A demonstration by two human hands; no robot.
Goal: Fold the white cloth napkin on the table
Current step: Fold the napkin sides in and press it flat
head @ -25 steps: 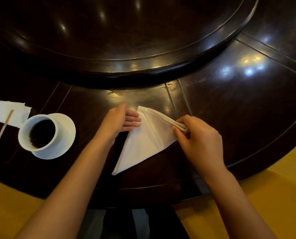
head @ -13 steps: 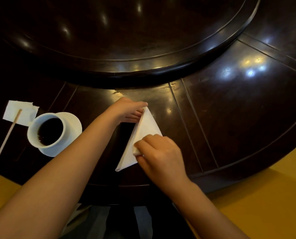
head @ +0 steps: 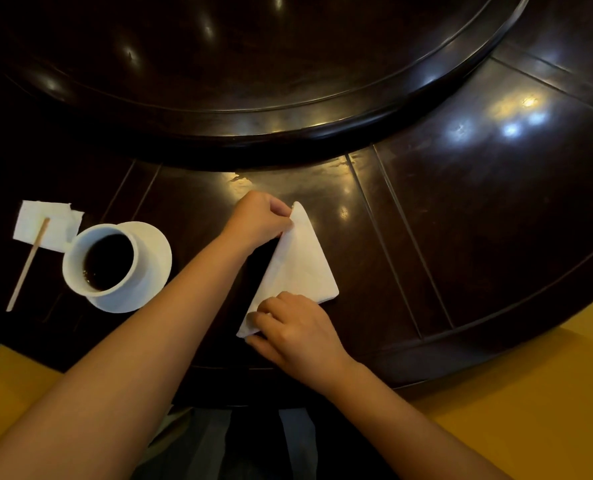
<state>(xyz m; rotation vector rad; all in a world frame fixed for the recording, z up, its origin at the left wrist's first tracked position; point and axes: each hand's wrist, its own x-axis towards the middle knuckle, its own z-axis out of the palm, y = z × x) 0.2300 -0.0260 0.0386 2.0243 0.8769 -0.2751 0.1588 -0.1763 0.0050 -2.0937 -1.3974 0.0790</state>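
- One dark round worktop carries everything, with a raised turning centre well beyond both hands.
- Two bare forearms reach in from the near edge and meet at the napkin, which lies flat between the hands as a narrow white triangle, its long edge running from the left hand down to the right hand.
- One hand, the right hand, sits at the triangle's near tip with its fingers curled down onto the cloth; it seems to pinch or pin that corner, though the exact grip is hidden under the knuckles.
- The left hand is at the far tip, fingers curled and thumb closed on the cloth point, holding it in place.
- A white cup of dark drink on a saucer stands just left of the left forearm, close enough that a wide sweep of that arm could knock it.
- A paper scrap and a wooden stirrer lie further left, apart from the work.
- Judged from this, the step in hand is setting a fold: corners look matched and held. The next move likely calls for pressing along the crease to flatten it, keeping both tips pinned so the layers do not slide.
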